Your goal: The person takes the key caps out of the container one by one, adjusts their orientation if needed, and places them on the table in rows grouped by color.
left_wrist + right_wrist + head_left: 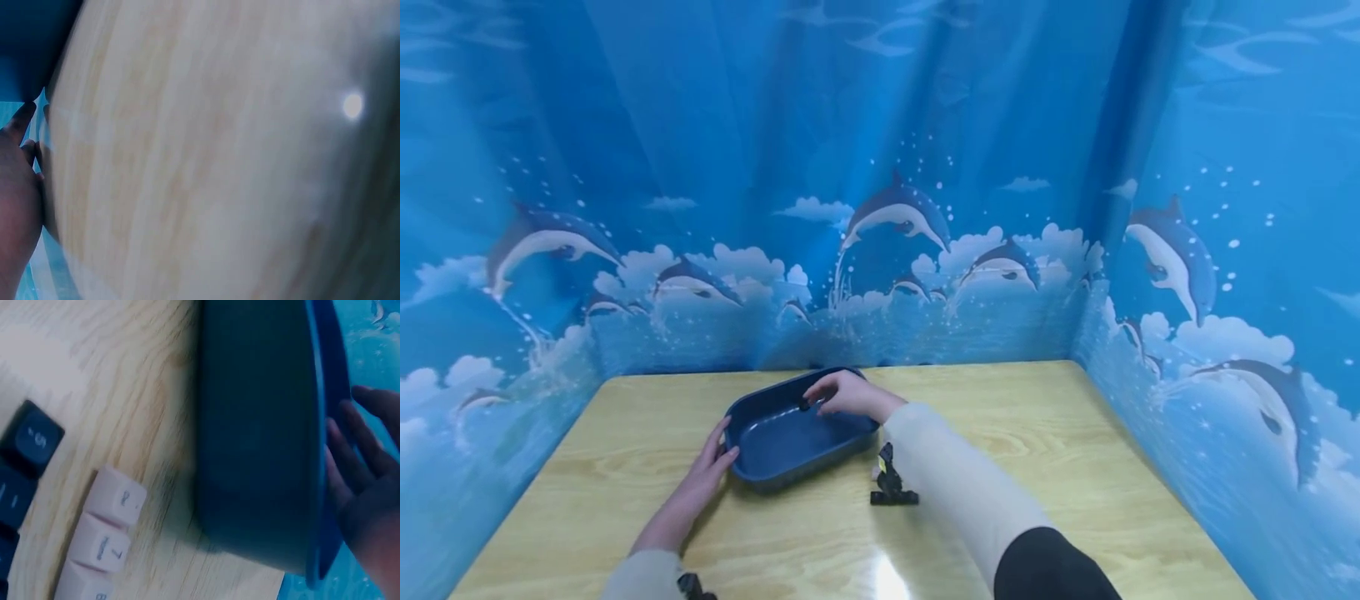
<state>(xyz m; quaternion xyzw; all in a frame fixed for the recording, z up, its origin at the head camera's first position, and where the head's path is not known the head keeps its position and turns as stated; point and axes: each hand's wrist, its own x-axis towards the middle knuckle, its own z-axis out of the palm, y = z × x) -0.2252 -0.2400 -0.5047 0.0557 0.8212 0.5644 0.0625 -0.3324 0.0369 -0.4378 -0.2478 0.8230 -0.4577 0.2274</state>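
A dark blue rectangular basin stands at a slant on the wooden table. My left hand rests against its left end, thumb and fingers touching the rim with the fingers fairly straight. Over the inside of the basin, my right hand holds a small black keycap at its fingertips; its legend is too small to read. In the right wrist view the right fingers reach over the rim, and their tips are partly hidden. Nearer the camera lie black keycaps and pale pink keycaps in rows.
The light wooden tabletop extends on both sides of the basin. A blue curtain printed with dolphins hangs behind the table and along its sides. A bright light reflection shows near the table's front edge.
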